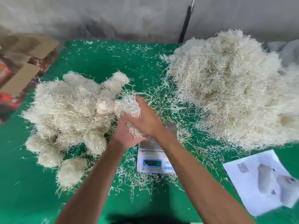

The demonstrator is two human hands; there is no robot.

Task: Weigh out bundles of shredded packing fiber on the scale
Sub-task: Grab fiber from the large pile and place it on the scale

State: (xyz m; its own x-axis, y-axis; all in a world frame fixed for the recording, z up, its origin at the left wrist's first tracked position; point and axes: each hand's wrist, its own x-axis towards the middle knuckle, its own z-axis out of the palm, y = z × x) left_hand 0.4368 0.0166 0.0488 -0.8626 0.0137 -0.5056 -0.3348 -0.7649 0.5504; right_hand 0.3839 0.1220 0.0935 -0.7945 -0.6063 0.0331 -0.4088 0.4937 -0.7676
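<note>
1. small pale bundle of shredded straw-like packing fiber (131,110) pressed between cupped left hand (126,135) and right hand (145,117), above silver digital scale (153,156).
2. probably very light, soft, springy, shedding strands.
3. best cupped round the middle, squeezed gently.

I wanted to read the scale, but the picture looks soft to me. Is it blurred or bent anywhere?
Head view: the small white digital scale shows a lit display too blurred to read; the printed white paper sheet and cardboard boxes near the edges are smeared; the wide lens bows the green mat; lighting is even, without glare; both hands grip a pale fibre bundle.
</note>
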